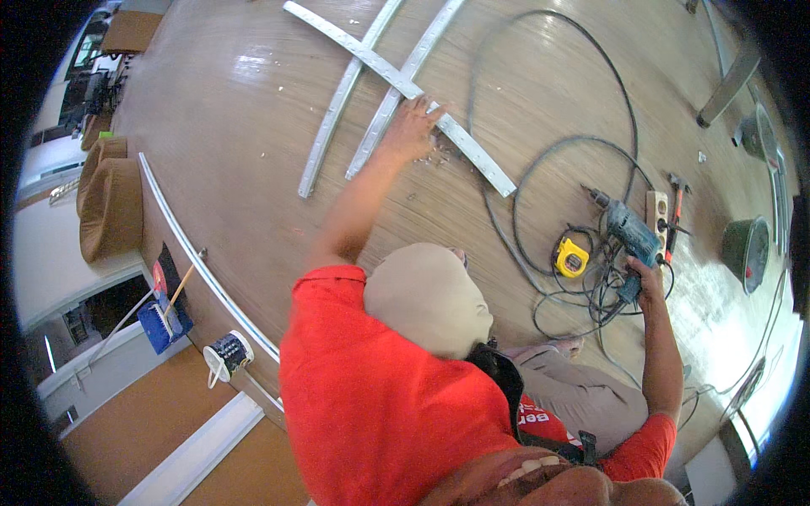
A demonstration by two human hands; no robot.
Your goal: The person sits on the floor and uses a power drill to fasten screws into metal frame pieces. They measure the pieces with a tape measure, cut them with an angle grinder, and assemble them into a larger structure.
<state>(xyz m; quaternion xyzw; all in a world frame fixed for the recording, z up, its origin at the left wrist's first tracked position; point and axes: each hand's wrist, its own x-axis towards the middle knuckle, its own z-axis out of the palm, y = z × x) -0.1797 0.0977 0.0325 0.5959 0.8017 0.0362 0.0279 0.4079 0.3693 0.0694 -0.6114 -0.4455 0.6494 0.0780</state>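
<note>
My left hand (411,131) is at a silvery metal channel (477,154), its fingers bent over the edge. This channel lies slantwise across two other metal channels (333,122) on the floor. On the right, my right hand (648,285) is closed round the handle of a teal power drill (631,232). The drill's chuck points away to the upper left; whether a finger presses the trigger is hidden. Beside the drill lie a yellow tape measure (572,258), a white power strip (656,209) and a hammer (677,211) with a red-orange handle.
A dark cable (548,143) loops over the wood-look floor (236,169) and tangles by the drill. Small debris (434,158) lies near my left hand. Dark tubs (747,251) stand at far right. Leftward are a long white strip (207,274), a bucket (228,354) and a blue dustpan (164,326).
</note>
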